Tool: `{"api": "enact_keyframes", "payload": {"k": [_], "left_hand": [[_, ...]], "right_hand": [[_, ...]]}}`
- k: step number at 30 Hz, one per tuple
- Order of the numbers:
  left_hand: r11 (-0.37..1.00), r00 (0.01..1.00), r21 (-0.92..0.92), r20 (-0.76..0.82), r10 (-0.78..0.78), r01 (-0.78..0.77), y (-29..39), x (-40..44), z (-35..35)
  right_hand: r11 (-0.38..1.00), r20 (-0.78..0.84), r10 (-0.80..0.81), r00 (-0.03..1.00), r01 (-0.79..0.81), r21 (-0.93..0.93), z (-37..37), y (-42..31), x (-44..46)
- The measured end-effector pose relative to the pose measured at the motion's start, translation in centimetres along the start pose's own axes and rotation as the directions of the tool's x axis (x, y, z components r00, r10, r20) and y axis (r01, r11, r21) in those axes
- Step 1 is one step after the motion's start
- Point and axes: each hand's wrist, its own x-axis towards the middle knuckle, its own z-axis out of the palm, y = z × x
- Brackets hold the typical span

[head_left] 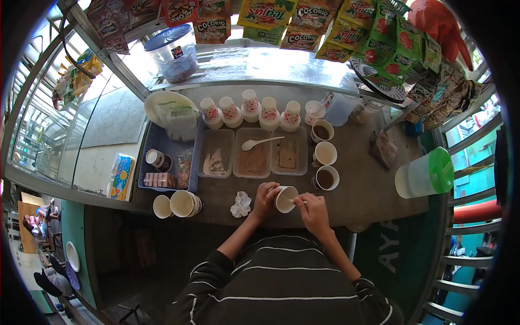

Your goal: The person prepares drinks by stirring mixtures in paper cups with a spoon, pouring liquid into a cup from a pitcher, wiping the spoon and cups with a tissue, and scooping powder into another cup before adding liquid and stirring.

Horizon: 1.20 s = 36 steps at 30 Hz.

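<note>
My left hand (pixel 265 201) is wrapped round a paper cup (pixel 285 199) at the front edge of the counter. The cup tips slightly toward me, and pale contents show inside. My right hand (pixel 314 212) is closed at the cup's right rim, pinching a thin white handle (pixel 305 202) whose lower end I cannot make out. Just beyond the cup are three clear tubs of powder: a left tub (pixel 216 174), a middle tub (pixel 252 175) and a right tub (pixel 303 171). A white plastic spoon (pixel 260 142) lies across the middle one. Crumpled white tissue (pixel 241 205) rests left of my left hand.
Two cups of brown drink (pixel 325 179) (pixel 322 130) and a paler cup (pixel 325 154) line the right. Several stacked cups (pixel 249 105) stand behind the tubs. A blue basket (pixel 143 162), more cups (pixel 183 203) and a green-lidded pitcher (pixel 417 179) flank them. Sachets (pixel 265 13) hang overhead.
</note>
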Motion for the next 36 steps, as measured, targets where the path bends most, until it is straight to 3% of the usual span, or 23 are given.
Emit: {"api": "enact_keyframes", "payload": {"k": [2,4,6,8,11,19,22,24,25,26,28,29,31,32,34,35,36], "left_hand": [[1.000,1.000,0.005,-0.001,0.017,-0.017,0.0,-0.3,0.2],[0.985,0.992,-0.129,-0.043,-0.118,0.111,0.6,-0.3,0.5],[0.962,0.984,-0.239,-0.084,-0.156,0.132,1.9,-0.1,1.2],[0.890,0.962,-0.425,-0.128,-0.242,0.167,3.3,-0.2,2.5],[0.834,0.970,-0.535,-0.099,-0.222,0.136,5.9,0.8,4.3],[0.766,0.993,-0.634,0.041,-0.109,0.110,10.5,2.5,9.7],[0.774,0.989,-0.616,0.067,-0.131,0.145,12.2,3.2,12.9],[0.783,0.980,-0.590,0.089,-0.180,0.198,13.8,4.1,14.6],[0.790,0.966,-0.557,0.108,-0.236,0.256,14.4,4.5,15.5],[0.786,0.967,-0.565,0.109,-0.231,0.252,14.9,4.8,16.6],[0.686,0.839,-0.483,0.317,-0.442,0.544,15.6,5.6,18.6],[0.685,0.843,-0.492,0.315,-0.435,0.537,15.8,6.0,19.7],[0.579,0.752,-0.480,0.401,-0.523,0.659,16.0,6.7,21.6],[0.579,0.754,-0.483,0.401,-0.521,0.657,16.2,7.0,22.5],[0.554,0.730,-0.477,0.399,-0.555,0.682,16.4,7.4,24.2],[0.554,0.731,-0.478,0.399,-0.554,0.682,16.4,7.4,25.0],[0.576,0.742,-0.467,0.410,-0.531,0.671,16.3,7.4,25.7]], "right_hand": [[0.995,0.011,0.058,0.998,-0.059,0.079,-0.4,-0.6,-0.8],[0.980,0.022,0.119,0.993,-0.121,0.157,-1.0,-1.2,-1.5],[0.987,-0.103,0.024,0.994,-0.007,0.162,-1.7,-1.7,-2.2],[0.981,-0.131,0.040,0.991,-0.014,0.192,-2.7,-1.8,-2.9],[0.982,-0.172,0.047,0.984,-0.014,0.190,-4.5,-1.8,-4.0],[0.999,-0.161,0.038,0.986,-0.032,0.037,-11.7,0.5,-6.8],[0.990,-0.121,0.132,0.984,-0.125,0.066,-14.2,2.9,-7.8],[0.960,-0.265,0.192,0.945,-0.125,0.249,-15.5,5.0,-8.1],[0.962,-0.273,0.189,0.943,-0.123,0.243,-16.2,6.3,-8.4],[0.922,-0.383,0.301,0.873,-0.164,0.351,-17.0,7.9,-9.0],[0.763,-0.526,0.571,0.630,-0.172,0.623,-18.5,11.2,-10.0],[0.770,-0.536,0.565,0.628,-0.168,0.616,-19.7,12.9,-10.4],[0.667,-0.632,0.730,0.260,-0.074,0.741,-22.8,16.5,-11.3],[0.670,-0.635,0.728,0.259,-0.073,0.739,-24.1,18.4,-11.9],[0.745,-0.734,0.665,0.140,-0.057,0.664,-26.9,21.8,-13.0],[0.746,-0.734,0.664,0.139,-0.057,0.664,-28.4,22.9,-13.1],[0.729,-0.702,0.666,0.253,-0.022,0.684,-30.0,23.9,-13.0]]}}
